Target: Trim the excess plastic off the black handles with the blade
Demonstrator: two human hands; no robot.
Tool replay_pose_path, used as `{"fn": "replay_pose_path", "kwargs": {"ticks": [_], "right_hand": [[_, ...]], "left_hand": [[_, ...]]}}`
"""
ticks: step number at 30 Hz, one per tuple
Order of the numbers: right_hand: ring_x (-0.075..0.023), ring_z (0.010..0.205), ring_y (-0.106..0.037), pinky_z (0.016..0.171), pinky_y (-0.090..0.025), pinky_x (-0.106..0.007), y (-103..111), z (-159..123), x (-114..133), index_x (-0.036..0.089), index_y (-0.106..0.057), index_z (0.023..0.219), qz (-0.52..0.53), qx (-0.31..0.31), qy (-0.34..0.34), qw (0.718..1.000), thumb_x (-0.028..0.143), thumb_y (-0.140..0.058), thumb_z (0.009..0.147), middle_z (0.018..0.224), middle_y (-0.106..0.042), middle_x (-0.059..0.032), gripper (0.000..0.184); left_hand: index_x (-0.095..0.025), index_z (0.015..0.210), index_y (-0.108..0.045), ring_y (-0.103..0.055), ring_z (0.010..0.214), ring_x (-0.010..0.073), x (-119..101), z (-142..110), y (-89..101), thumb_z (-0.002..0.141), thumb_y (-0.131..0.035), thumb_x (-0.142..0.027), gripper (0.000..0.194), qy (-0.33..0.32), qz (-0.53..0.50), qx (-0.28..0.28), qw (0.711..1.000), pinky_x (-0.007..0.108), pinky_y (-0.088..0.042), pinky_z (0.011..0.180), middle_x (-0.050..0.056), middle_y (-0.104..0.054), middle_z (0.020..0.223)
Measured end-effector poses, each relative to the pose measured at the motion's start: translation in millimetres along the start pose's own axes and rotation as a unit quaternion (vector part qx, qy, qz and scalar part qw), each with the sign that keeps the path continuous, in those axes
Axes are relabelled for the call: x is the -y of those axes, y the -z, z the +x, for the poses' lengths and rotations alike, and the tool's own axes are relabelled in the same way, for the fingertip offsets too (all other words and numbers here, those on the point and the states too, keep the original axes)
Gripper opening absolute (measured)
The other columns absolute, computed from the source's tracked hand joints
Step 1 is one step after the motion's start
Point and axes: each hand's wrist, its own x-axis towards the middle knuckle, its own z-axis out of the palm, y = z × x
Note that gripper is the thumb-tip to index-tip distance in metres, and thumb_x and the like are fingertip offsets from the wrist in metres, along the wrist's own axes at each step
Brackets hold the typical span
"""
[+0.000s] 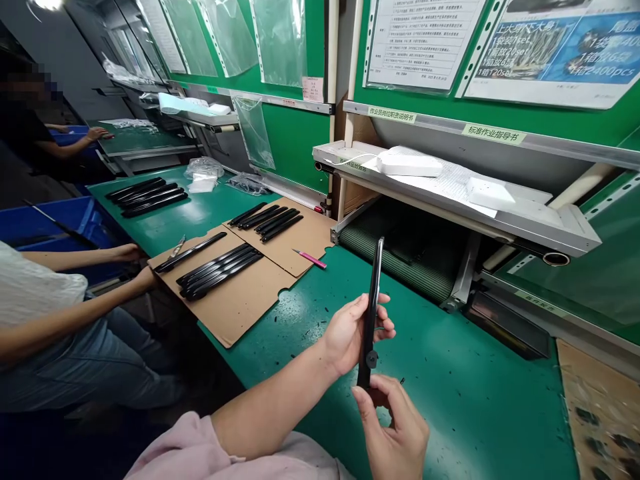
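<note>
A long, glossy black plastic strip (371,320) stands nearly upright in front of me, over the green table. My left hand (347,335) grips it around the middle, the fingers curled behind it. At its lower end, my right hand (395,423) pinches it between thumb and fingers. A small dark round piece (371,360) shows on the strip's side just above that pinch. To the left, similar black strips (220,270) lie in a row on a cardboard sheet (240,317). Beside them rests a pink pen-like knife (310,259).
Dark scraps dot the green table (310,393). A conveyor belt (405,253) runs beneath a white shelf (460,193) ahead. Another person's arm (90,310) reaches in at the left, near a blue bin (55,223). More strips (147,197) lie farther back.
</note>
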Motion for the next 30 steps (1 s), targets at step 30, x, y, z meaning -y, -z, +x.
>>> {"fn": "replay_pose_path", "kwargs": {"ticks": [30], "right_hand": [[-0.0149, 0.064, -0.06, 0.054, -0.051, -0.023, -13, -8, 0, 0.019, -0.06, 0.098, 0.114, 0.03, -0.271, 0.955, 0.051, -0.062, 0.086, 0.078, -0.064, -0.0036, 0.034]], "left_hand": [[-0.012, 0.095, -0.065, -0.044, 0.041, 0.0081, 22, 15, 32.8, 0.096, -0.041, -0.046, 0.041, 0.038, 0.006, 0.003, 0.999, 0.022, -0.042, 0.044, -0.002, -0.05, 0.055]]}}
